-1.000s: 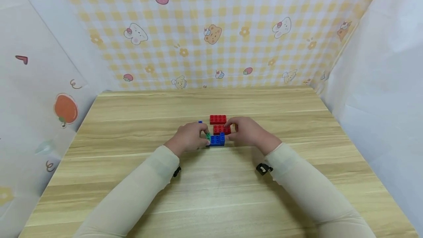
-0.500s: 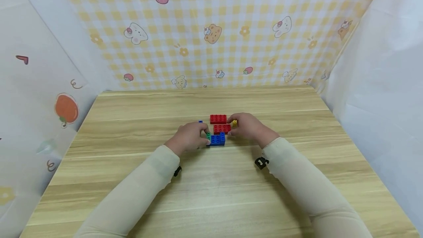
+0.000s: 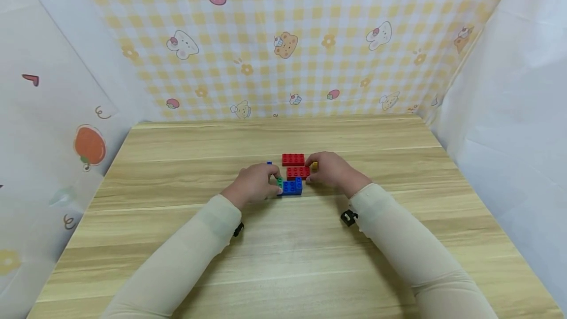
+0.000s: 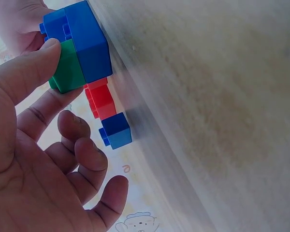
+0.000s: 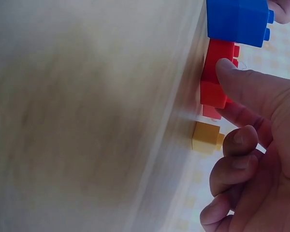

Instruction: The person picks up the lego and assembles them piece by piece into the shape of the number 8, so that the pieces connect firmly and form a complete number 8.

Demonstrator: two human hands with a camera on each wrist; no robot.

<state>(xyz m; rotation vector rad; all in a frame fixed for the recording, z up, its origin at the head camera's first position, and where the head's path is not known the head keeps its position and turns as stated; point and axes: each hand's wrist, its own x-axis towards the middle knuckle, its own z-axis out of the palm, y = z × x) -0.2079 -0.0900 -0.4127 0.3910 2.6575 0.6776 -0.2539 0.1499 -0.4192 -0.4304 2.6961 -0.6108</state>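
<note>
My left hand (image 3: 254, 184) pinches a green toy brick (image 4: 70, 67) between thumb and index finger; its other fingers are loosely bent. The green brick sits on the left end of a longer blue brick (image 3: 289, 189), and a small blue brick (image 3: 299, 184) stands on the right end. Just behind lies a red brick (image 3: 298, 173), whose right end my right hand (image 3: 334, 173) pinches with thumb and index finger. Behind that is a second red brick (image 3: 293, 160). In the right wrist view, a small yellow brick (image 5: 205, 137) stands beyond the right fingers.
Another small blue brick (image 4: 117, 131) stands on the wooden table (image 3: 283, 260) behind my left hand. A checked cloth (image 3: 266, 73) hangs along the table's back edge, with white cloths (image 3: 509, 112) at the sides.
My right hand has shifted from over the near red brick to its right end and now grips it there. The yellow brick has come into sight. My left hand stays in place.
</note>
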